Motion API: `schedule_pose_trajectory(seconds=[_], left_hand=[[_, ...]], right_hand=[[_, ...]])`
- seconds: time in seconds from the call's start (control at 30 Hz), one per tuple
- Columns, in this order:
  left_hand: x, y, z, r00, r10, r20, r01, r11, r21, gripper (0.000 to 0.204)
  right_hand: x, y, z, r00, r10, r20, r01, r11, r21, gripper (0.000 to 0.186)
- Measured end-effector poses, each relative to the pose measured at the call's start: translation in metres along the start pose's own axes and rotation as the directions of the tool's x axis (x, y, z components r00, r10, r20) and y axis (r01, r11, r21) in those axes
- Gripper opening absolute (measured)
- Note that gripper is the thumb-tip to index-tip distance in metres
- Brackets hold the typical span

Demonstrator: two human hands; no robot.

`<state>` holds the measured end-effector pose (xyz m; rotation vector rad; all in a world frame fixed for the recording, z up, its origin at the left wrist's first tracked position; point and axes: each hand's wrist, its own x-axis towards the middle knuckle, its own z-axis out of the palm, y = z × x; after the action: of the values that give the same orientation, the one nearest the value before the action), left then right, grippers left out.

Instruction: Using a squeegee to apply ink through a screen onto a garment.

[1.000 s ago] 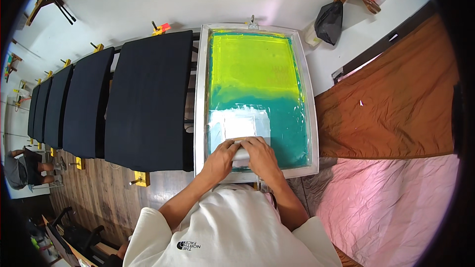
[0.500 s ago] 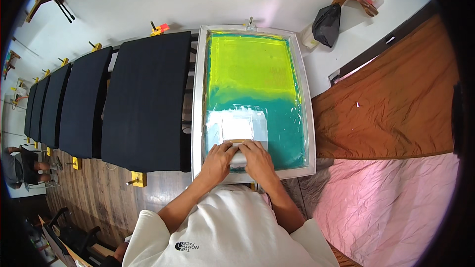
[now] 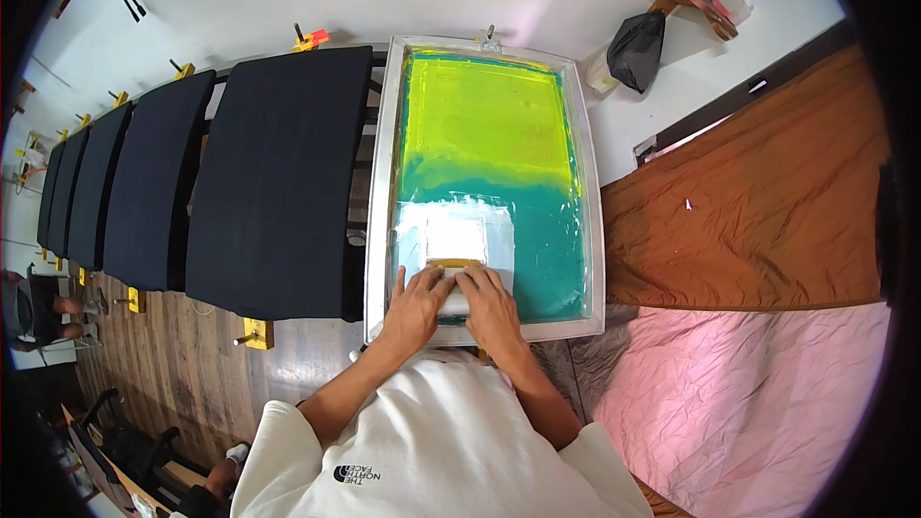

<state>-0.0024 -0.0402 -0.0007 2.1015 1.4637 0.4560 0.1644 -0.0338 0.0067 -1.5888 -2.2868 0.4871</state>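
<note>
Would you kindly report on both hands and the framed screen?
Left hand, right hand gripping tan-edged squeegee. Silver-framed green-and-yellow screen beneath. White ink just beyond. Nothing visibly blocking.

"What does the screen (image 3: 593, 221) look like?"

"Pale frame, longer than wide, lying flat. Its mesh is yellow-green across the far part and teal nearer."

"And the squeegee (image 3: 455, 263)?"

"Partly hidden. A brown strip shows along its far side, a pale body nearer. It lies crosswise by the screen's near edge, left of centre."

"The ink (image 3: 456, 238)?"

"White, brightest just beyond the squeegee, with a paler margin."
</note>
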Motion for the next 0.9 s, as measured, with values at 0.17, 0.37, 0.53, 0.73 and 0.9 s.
schedule_pose_trajectory(seconds=[0.17, 0.37, 0.53, 0.73, 0.9], left_hand=[[-0.002, 0.006, -0.006, 0.999, 0.013, 0.038, -0.013, 1.0, -0.008, 0.059], [-0.003, 0.006, -0.003, 0.999, 0.009, 0.034, -0.007, 0.998, -0.064, 0.063], [-0.003, 0.009, 0.001, 0.996, 0.067, -0.055, -0.067, 0.998, -0.003, 0.06], [-0.005, 0.014, 0.0, 0.998, 0.041, -0.038, -0.043, 0.998, -0.049, 0.058], [-0.01, 0.017, 0.004, 1.0, 0.026, 0.001, -0.025, 0.997, -0.076, 0.053]], right_hand=[[0.002, -0.004, -0.015, 0.993, 0.029, 0.113, -0.032, 0.999, 0.021, 0.04], [0.001, -0.003, -0.022, 0.988, 0.065, 0.138, -0.073, 0.996, 0.053, 0.043], [-0.009, -0.001, -0.008, 0.996, 0.082, 0.026, -0.083, 0.995, 0.047, 0.047], [-0.01, -0.003, -0.015, 0.994, 0.091, 0.068, -0.094, 0.994, 0.05, 0.046], [-0.015, 0.001, -0.02, 0.989, 0.095, 0.115, -0.101, 0.994, 0.047, 0.046]])
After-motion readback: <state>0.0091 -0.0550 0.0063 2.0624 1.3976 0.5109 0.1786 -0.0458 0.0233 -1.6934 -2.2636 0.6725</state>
